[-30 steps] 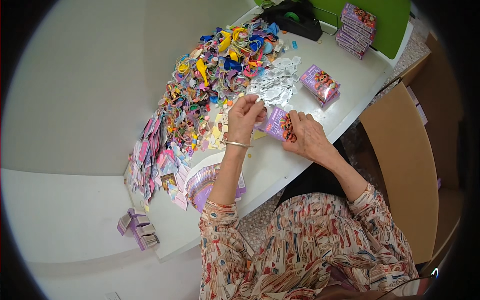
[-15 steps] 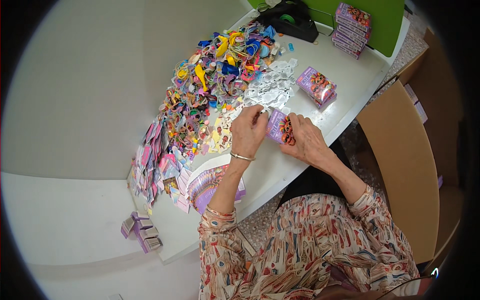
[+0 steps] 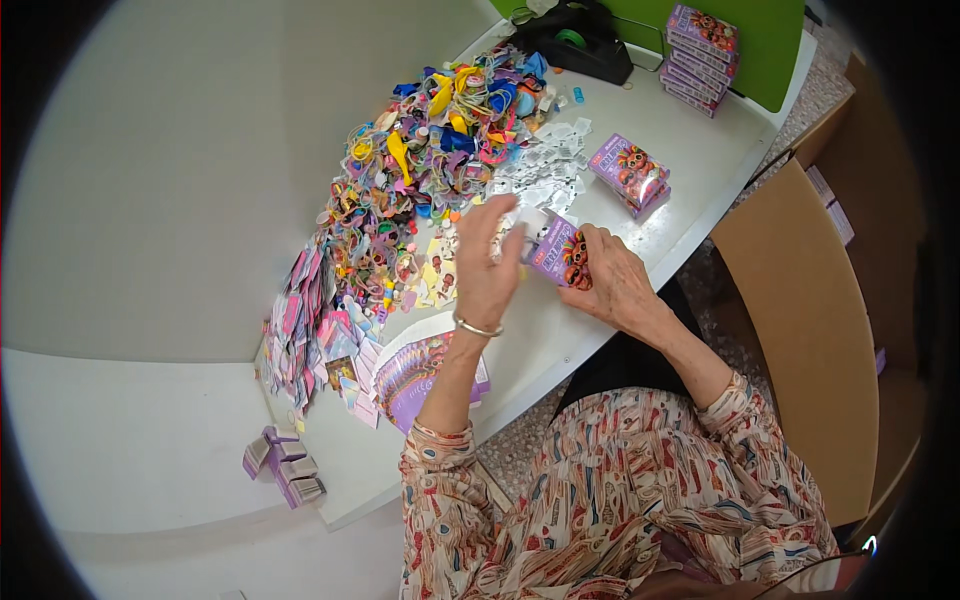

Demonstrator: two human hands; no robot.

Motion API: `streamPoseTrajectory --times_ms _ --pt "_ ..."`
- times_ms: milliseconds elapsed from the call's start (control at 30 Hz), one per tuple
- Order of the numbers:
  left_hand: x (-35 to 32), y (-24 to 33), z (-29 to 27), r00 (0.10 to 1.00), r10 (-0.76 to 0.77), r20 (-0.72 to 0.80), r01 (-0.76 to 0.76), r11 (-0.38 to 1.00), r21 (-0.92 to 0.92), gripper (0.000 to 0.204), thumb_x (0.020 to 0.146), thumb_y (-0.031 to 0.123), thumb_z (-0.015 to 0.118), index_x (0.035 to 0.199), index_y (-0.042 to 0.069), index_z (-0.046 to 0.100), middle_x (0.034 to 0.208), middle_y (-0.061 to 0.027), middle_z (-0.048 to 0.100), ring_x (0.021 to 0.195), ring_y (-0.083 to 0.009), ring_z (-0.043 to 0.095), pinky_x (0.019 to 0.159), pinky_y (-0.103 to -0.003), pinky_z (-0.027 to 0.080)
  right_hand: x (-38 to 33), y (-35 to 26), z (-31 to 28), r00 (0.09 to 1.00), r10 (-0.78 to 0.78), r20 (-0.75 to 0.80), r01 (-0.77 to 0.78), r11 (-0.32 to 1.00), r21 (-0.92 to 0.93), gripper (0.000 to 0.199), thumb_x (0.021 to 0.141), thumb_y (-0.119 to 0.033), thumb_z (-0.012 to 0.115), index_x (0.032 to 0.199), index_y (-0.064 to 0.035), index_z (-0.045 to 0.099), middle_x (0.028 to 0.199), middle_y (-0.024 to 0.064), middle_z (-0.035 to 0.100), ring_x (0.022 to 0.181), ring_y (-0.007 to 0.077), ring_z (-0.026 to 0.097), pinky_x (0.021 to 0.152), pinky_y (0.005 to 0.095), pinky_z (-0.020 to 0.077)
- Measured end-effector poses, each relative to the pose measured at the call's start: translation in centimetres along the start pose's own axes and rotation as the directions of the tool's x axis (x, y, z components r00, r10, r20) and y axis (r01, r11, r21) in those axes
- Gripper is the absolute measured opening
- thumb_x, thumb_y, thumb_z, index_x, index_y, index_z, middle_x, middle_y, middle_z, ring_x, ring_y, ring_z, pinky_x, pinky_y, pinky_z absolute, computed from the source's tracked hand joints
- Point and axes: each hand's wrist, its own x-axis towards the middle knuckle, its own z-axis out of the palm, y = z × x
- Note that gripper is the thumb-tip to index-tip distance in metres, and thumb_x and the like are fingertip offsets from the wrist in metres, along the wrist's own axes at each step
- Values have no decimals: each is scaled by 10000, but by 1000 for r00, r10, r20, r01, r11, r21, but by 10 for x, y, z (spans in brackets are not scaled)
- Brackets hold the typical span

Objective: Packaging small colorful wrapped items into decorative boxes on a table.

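Since the earlier frame the left hand (image 3: 487, 262) has come off the small purple box (image 3: 562, 255) and shifted left, fingers now spread open and holding nothing, hovering over the white paper slips (image 3: 545, 175) and the edge of the coloured pile (image 3: 440, 150); a bangle (image 3: 476, 327) sits on that wrist. The right hand (image 3: 612, 285) has stayed put, fingers closed on the box from its right end; the box is held just above the table (image 3: 690, 175), near its front edge, printed face up, long axis running roughly upper-left to lower-right, its open-looking end pointing up-left toward the slips; whether a flap is open I cannot tell.

Around it: two more purple boxes (image 3: 630, 172) stacked just beyond the right hand; a taller stack of the same boxes (image 3: 700, 45) at the far right by the green panel (image 3: 765, 50); a black tape dispenser (image 3: 585, 45) at the far end; flat purple cartons (image 3: 425, 365) fanned under the left forearm; a few folded purple pieces (image 3: 285, 465) on the floor.
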Motion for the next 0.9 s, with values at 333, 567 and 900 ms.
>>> streamPoseTrajectory --times_ms 333,567,900 --pt "-31 -16 15 972 -226 60 233 961 -146 158 886 122 635 978 8 696 1143 -143 619 1119 -222 558 848 -294 482 -1 -3 1 999 41 -26 -41 999 9 645 663 -261 742 1136 34 418 959 217 547 928 371 572 770 428 486" --pt "-32 -7 6 936 -337 104 338 773 -537 441 860 52 658 1275 29 509 1231 -101 528 1087 -179 548 846 -285 502 0 2 3 989 44 -139 -44 999 0 679 651 -292 745 1149 36 421 949 193 562 893 355 583 754 426 497" --pt "-47 17 42 908 -409 -87 278 746 -606 510 875 -25 622 1347 22 436 958 -15 560 816 -61 518 731 -198 455 -1 -13 -1 993 57 -103 -42 989 142 896 637 -316 765 1313 54 308 1023 264 586 893 389 625 761 426 518"
